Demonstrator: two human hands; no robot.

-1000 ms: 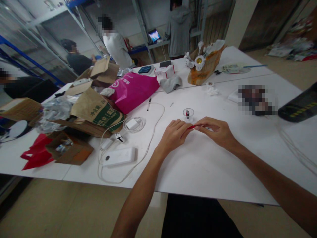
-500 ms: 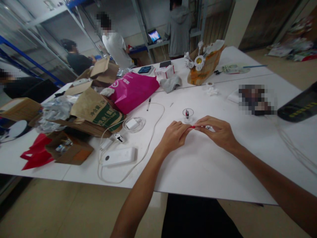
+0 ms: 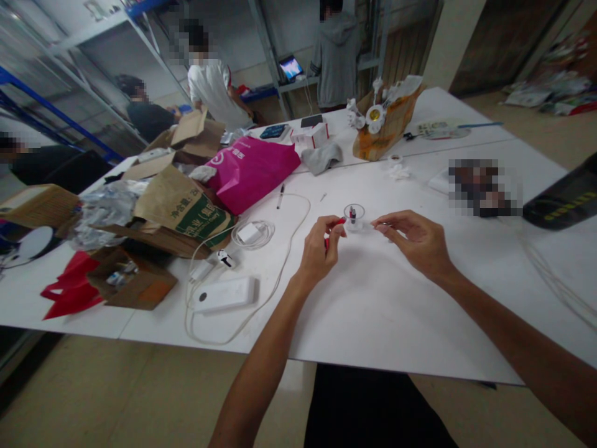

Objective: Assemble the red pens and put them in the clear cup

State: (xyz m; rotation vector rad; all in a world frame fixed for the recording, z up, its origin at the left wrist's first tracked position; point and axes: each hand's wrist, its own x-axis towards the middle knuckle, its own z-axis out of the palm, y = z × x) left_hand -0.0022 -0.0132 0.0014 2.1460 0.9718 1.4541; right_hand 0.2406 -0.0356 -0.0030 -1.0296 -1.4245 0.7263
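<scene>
My left hand [image 3: 321,244] is closed in a pinch on a small red object [image 3: 342,221], and red also shows lower down between its fingers. To the right, my right hand [image 3: 415,239] is pinched too, around something small and thin that I cannot make out. A gap separates the two hands above the white table [image 3: 373,323]. Just behind that gap stands a small clear cup [image 3: 355,228], upright, with small red and black pieces [image 3: 353,214] inside it.
At left lie a white power bank [image 3: 226,295], a coiled white cable [image 3: 261,244], a small cardboard box [image 3: 149,289] and a magenta bag [image 3: 254,171]. A pen [image 3: 280,196] lies behind. A dark bag [image 3: 566,196] is at right. Several people stand or sit beyond the table.
My hands, which met at the red object, have come apart. The left hand has moved left with the red object; the right hand has shifted slightly right.
</scene>
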